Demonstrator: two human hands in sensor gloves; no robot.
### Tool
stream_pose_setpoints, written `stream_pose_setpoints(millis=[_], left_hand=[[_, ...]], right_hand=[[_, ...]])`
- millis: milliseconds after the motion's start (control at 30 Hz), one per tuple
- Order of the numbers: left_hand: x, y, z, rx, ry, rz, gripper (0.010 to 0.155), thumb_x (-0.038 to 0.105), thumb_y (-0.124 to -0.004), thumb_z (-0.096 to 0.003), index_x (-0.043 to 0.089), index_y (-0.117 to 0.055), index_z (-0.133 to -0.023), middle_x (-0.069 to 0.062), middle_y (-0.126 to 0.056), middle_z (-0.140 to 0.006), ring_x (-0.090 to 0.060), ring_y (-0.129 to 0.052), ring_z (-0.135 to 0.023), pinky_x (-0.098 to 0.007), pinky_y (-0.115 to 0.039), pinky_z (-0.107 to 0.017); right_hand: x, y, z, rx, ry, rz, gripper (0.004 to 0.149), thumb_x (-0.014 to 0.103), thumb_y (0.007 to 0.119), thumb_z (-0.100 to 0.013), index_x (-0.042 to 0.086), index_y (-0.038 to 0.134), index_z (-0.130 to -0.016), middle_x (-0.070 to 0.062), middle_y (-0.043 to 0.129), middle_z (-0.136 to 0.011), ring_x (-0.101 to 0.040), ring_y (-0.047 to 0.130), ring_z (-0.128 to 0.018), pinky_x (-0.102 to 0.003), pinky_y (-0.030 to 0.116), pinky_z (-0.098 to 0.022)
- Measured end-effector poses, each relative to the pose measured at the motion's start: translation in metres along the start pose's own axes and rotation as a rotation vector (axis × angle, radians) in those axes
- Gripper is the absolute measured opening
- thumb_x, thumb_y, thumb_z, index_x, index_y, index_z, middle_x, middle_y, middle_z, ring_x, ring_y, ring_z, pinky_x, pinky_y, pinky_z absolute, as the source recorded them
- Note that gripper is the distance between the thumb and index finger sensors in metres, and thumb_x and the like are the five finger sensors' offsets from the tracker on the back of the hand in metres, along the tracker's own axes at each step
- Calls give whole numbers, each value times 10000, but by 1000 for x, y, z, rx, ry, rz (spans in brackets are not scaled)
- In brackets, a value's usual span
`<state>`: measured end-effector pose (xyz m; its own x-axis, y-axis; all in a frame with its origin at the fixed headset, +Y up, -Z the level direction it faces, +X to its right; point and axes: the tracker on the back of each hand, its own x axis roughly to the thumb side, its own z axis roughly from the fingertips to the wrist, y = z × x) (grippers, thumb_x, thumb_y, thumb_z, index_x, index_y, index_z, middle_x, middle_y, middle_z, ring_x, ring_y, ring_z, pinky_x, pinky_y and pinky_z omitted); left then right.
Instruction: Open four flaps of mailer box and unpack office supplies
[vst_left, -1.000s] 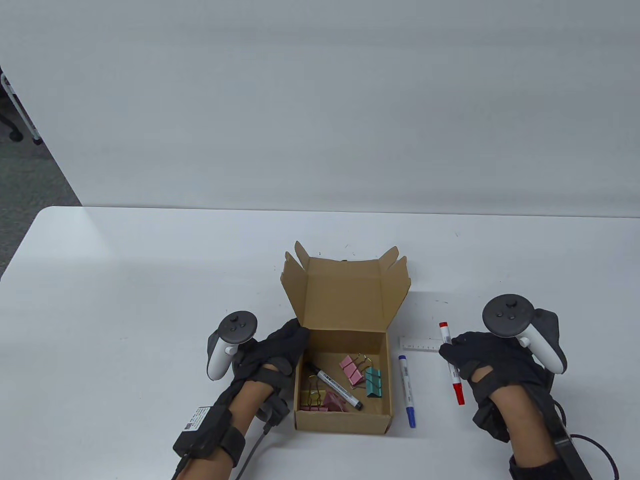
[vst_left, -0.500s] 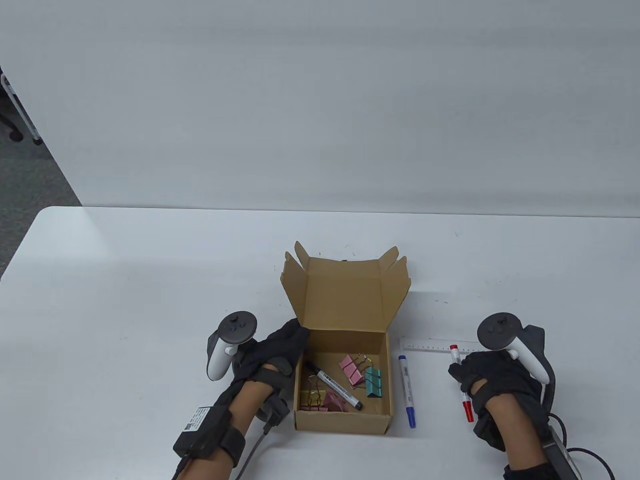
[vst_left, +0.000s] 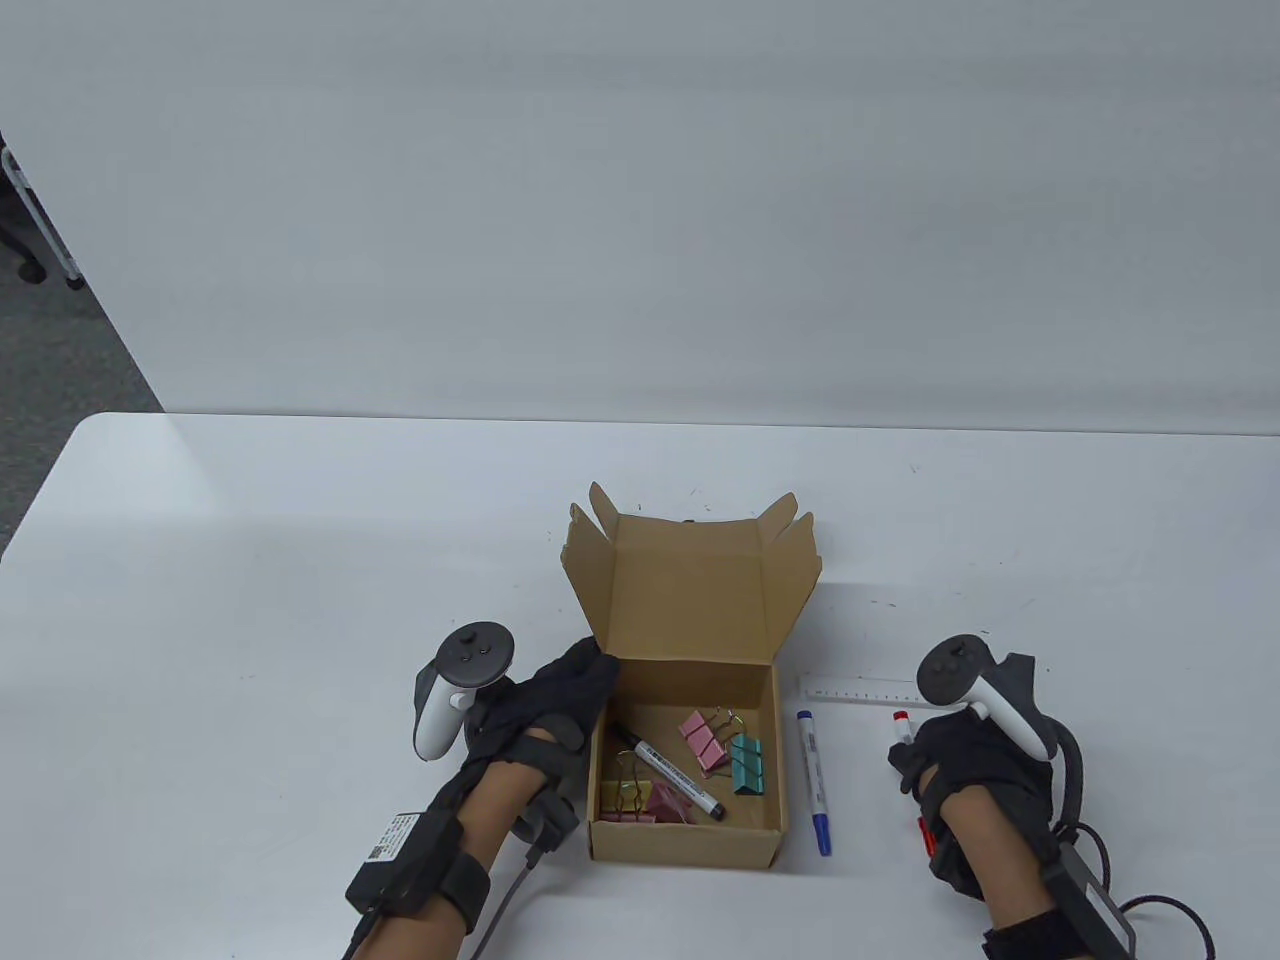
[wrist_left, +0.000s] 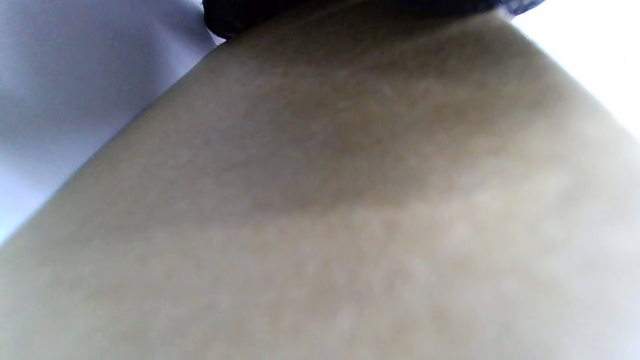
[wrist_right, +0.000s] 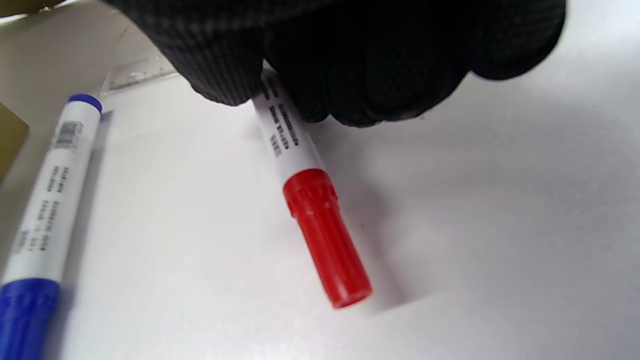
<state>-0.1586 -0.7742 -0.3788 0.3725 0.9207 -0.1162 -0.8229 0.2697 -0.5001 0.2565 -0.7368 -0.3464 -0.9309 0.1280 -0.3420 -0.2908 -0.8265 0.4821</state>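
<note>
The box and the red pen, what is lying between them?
A blue pen lies on the table between the box and the red pen that the right hand holds; the table view shows it.

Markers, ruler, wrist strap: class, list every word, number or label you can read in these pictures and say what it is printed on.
No text can be read.
Red marker: black print lines on barrel, blurred.
Blue marker: barcode and print, blurred.
Black marker: label too small.
Ruler: tick marks only, numbers too small.
Left wrist strap label: code patch, too small.
</note>
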Motion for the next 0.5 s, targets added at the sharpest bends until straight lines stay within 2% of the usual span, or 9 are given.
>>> stream_pose_setpoints(millis=[500], left_hand=[[0, 0, 0, -1, 0, -1, 676, 634, -587, -632, 290, -415, -1188, -148, -551, -1222, -497, -517, -1110, -652, -310, -819]], right_hand=[[11, 5, 0, -44, 28, 100, 427, 420, 806, -615, 73, 859, -858, -112, 914, -768, -311, 911, -529, -516, 761, -433]])
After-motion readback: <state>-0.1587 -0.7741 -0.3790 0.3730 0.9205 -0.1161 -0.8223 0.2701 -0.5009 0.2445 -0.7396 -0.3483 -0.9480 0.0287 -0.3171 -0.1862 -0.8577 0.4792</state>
